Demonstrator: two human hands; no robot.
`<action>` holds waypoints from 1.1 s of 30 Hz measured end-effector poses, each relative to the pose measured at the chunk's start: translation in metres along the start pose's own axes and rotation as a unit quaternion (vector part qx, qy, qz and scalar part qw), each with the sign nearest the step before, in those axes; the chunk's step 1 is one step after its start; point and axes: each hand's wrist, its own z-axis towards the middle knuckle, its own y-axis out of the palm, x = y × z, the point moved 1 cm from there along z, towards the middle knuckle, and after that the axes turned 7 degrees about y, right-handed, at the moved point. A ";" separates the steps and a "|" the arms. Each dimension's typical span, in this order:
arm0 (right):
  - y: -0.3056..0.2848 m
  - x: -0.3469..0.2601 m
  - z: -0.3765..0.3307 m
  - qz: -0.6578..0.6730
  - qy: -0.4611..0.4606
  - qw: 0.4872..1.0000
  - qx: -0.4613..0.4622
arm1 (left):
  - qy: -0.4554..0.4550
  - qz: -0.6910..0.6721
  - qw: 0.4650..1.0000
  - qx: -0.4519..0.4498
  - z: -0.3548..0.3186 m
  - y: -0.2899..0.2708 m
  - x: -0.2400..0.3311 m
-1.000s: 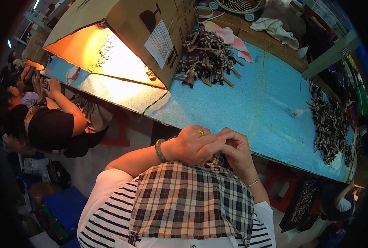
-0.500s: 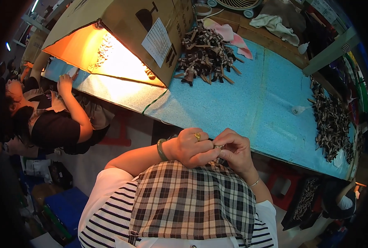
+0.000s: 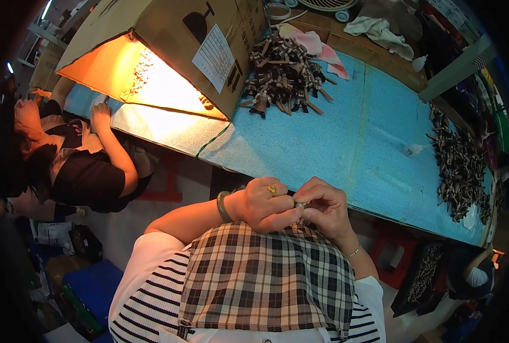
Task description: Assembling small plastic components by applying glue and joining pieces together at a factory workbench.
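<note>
Since a second ago the right hand (image 3: 326, 208) has parted thumb from forefinger slightly, baring the small pale piece (image 3: 302, 204) they pinch, just off the table's (image 3: 323, 143) near edge. The left hand (image 3: 266, 204) curls against it, grip partly hidden. One dark pile (image 3: 459, 174) lines the right edge; another (image 3: 286, 74) lies toward the far edge, beside the cardboard box (image 3: 168, 46).

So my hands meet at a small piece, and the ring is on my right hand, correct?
Not quite: the head view shows the ring on your left hand. Your right hand does meet it at a small piece.
</note>
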 end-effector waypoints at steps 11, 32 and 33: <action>-0.013 -0.022 0.003 -0.238 -0.139 0.961 0.039 | -0.187 -0.100 0.977 0.008 0.005 0.009 -0.008; 0.001 -0.007 -0.002 0.040 -0.025 0.997 0.066 | -0.049 -0.022 0.998 -0.019 0.007 -0.010 -0.005; 0.001 -0.007 -0.002 0.037 -0.032 0.997 0.063 | -0.048 -0.027 0.998 -0.018 0.007 -0.010 -0.004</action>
